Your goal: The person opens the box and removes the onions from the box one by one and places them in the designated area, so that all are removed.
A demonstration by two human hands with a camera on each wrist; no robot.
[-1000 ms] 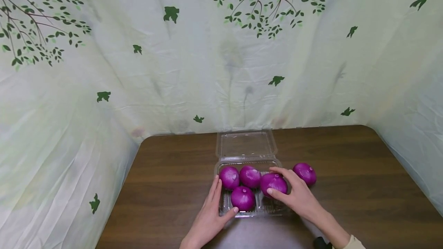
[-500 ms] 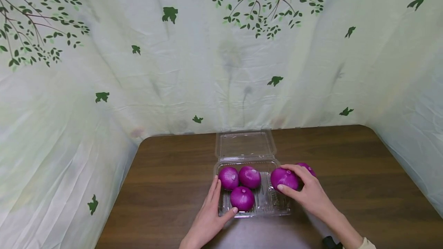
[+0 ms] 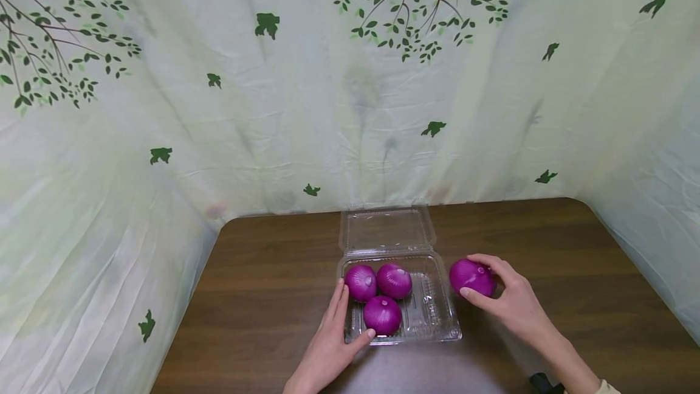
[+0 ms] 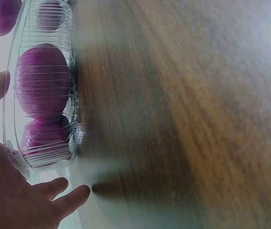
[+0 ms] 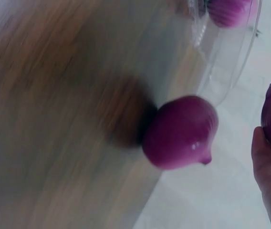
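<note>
A clear plastic clamshell container (image 3: 432,321) lies on the table with its lid (image 3: 388,230) folded back. Three purple onions sit in its left part: a back left onion (image 3: 361,283), a back middle onion (image 3: 394,281) and a front onion (image 3: 383,315). My left hand (image 3: 328,345) touches the container's near left corner, fingers straight along the side, thumb at the front rim. Just right of the container, my right hand (image 3: 514,306) holds another purple onion (image 3: 471,277) between thumb and fingers. A further onion (image 5: 181,133) rests on the table in the right wrist view, hidden in the head view.
The brown wooden table (image 3: 273,278) has rounded far corners. A pale curtain (image 3: 284,108) with printed leaves hangs behind it and along both sides. Near the right wrist a small black object (image 3: 541,382) shows at the bottom edge.
My right hand has carried its onion from above the container's right part to the right, past the rim, in front of the onion on the table. The left hand has stayed in place.
</note>
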